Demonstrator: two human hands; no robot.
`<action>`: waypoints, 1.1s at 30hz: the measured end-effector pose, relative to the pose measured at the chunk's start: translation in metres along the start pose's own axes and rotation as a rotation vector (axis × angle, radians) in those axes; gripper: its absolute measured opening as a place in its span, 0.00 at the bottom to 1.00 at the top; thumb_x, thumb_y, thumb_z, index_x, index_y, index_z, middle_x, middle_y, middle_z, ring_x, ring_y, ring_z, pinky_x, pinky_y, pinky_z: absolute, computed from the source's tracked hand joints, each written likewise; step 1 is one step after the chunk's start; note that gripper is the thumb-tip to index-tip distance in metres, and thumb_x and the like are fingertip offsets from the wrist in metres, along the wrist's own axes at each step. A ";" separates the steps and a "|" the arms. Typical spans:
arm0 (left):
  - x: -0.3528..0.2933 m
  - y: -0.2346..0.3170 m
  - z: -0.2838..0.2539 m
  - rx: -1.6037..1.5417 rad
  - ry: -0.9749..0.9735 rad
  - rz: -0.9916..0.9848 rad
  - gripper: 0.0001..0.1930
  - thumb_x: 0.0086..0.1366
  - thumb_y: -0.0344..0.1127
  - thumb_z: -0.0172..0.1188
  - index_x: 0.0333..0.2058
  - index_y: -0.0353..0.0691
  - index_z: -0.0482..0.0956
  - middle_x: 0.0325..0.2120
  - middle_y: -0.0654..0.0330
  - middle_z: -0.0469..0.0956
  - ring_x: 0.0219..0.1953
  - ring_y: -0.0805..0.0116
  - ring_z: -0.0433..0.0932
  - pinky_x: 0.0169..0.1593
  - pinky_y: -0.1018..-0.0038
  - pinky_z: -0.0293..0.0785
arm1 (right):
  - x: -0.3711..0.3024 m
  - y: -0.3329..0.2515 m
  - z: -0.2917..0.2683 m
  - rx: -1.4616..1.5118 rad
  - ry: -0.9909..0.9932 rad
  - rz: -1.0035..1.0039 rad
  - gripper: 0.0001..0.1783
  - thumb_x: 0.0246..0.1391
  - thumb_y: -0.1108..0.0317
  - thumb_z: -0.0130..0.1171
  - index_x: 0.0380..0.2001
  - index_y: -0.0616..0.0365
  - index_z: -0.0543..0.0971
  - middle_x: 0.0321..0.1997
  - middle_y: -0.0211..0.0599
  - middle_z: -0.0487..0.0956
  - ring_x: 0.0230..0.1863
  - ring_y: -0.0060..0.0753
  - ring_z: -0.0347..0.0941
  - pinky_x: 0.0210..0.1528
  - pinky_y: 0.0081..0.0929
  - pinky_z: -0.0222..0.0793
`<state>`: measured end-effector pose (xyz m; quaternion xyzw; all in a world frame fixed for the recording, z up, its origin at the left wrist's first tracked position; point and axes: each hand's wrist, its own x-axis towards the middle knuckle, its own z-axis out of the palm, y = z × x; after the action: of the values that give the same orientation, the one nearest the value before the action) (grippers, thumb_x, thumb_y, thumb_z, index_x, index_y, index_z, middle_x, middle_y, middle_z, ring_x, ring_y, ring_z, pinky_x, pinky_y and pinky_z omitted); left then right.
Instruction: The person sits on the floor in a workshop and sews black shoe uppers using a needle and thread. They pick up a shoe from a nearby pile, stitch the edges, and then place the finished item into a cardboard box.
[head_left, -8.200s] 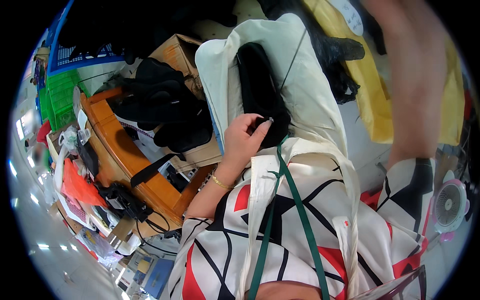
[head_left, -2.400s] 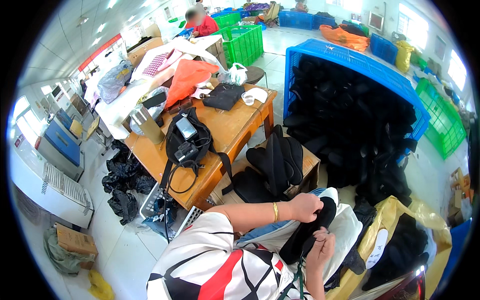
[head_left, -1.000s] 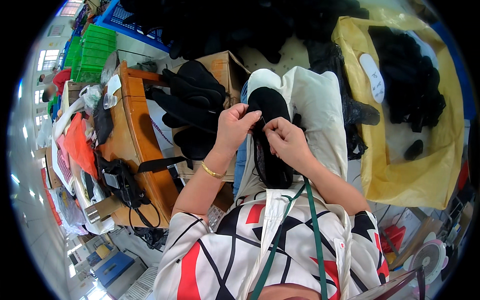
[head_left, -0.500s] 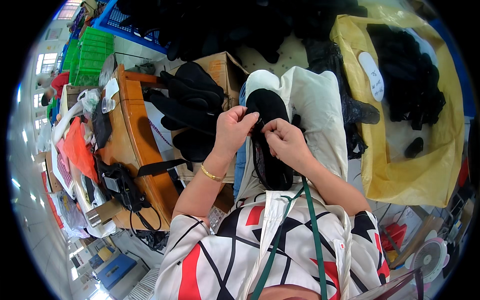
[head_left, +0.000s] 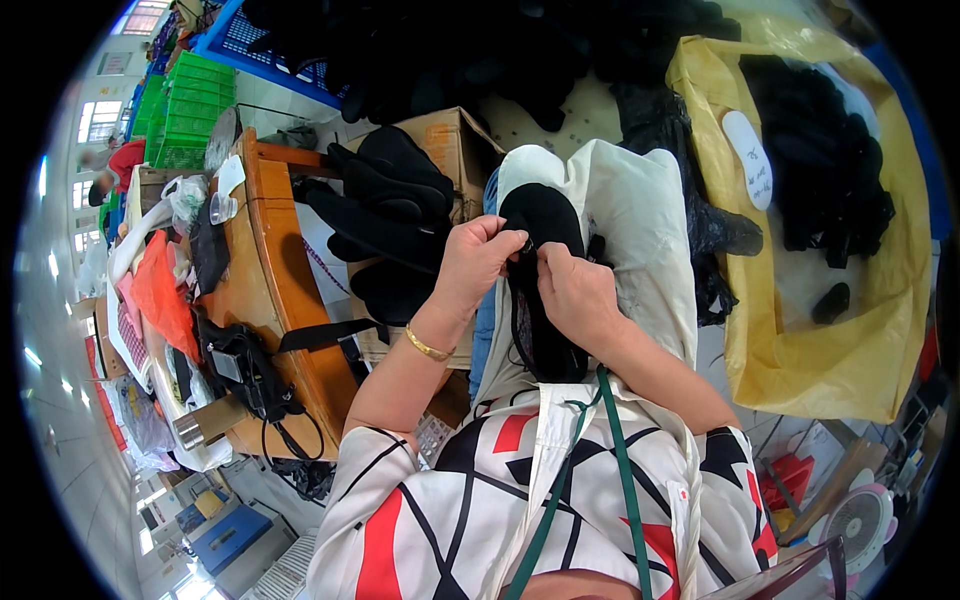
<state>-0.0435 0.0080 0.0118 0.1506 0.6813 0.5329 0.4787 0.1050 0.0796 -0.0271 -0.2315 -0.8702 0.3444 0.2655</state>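
Note:
A black cloth shoe (head_left: 545, 212) lies lengthwise on the off-white apron (head_left: 645, 225) over my lap, its rounded toe pointing away from me. At the left rim of its opening, my left hand (head_left: 476, 258) pinches the shoe's edge between thumb and fingers. My right hand (head_left: 580, 298) is closed over the right side of the opening, thumb and fingertips pressed together close to the left ones. Whatever is in that right pinch is too small and dark to make out. Part of the shoe's heel end is hidden beneath my right hand.
Black shoes (head_left: 395, 195) are piled by a cardboard box (head_left: 455, 135) on the left. Beyond them is a wooden table (head_left: 262, 290) bearing a black bag (head_left: 245, 370). A yellow sack (head_left: 830, 375) with black pieces and a white insole (head_left: 747, 160) stands right, near a fan (head_left: 858, 525).
My right hand has turned so its fingers point more away from me, and its fingertips have shifted slightly. My left hand keeps its pinch on the shoe. The whole view has shifted slightly.

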 end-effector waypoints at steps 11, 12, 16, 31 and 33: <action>0.001 0.003 0.000 0.013 0.002 -0.017 0.05 0.60 0.32 0.61 0.26 0.41 0.79 0.20 0.69 0.76 0.23 0.82 0.72 0.27 0.84 0.67 | 0.006 0.006 -0.017 0.164 -0.125 0.037 0.07 0.55 0.71 0.55 0.36 0.56 0.69 0.19 0.41 0.76 0.20 0.47 0.75 0.21 0.43 0.68; 0.001 0.003 -0.001 0.020 -0.004 -0.013 0.05 0.60 0.32 0.61 0.26 0.41 0.79 0.20 0.69 0.76 0.23 0.82 0.72 0.27 0.84 0.67 | 0.007 0.006 -0.018 0.180 -0.117 0.034 0.07 0.55 0.71 0.55 0.36 0.56 0.69 0.19 0.41 0.76 0.21 0.48 0.75 0.21 0.43 0.68; 0.005 0.001 -0.003 0.036 -0.032 -0.016 0.05 0.60 0.32 0.61 0.26 0.41 0.80 0.21 0.69 0.76 0.23 0.82 0.73 0.27 0.84 0.67 | 0.007 0.006 -0.015 0.166 -0.102 0.041 0.07 0.56 0.71 0.55 0.36 0.56 0.69 0.19 0.41 0.76 0.21 0.48 0.75 0.21 0.42 0.68; 0.006 0.000 -0.003 -0.025 -0.065 -0.041 0.04 0.61 0.33 0.62 0.29 0.41 0.80 0.23 0.70 0.77 0.25 0.82 0.73 0.29 0.83 0.67 | 0.025 -0.009 -0.015 0.576 -0.163 0.507 0.06 0.61 0.70 0.52 0.36 0.59 0.66 0.23 0.49 0.75 0.24 0.48 0.76 0.22 0.38 0.69; 0.005 -0.004 -0.005 0.000 -0.065 -0.018 0.04 0.62 0.33 0.62 0.30 0.40 0.81 0.24 0.70 0.78 0.25 0.83 0.74 0.29 0.84 0.67 | 0.034 -0.006 -0.022 0.732 -0.295 0.622 0.08 0.63 0.67 0.53 0.38 0.58 0.66 0.26 0.46 0.78 0.25 0.49 0.77 0.24 0.40 0.69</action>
<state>-0.0487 0.0073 0.0052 0.1617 0.6666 0.5233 0.5057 0.0920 0.1056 0.0015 -0.3207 -0.6103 0.7190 0.0883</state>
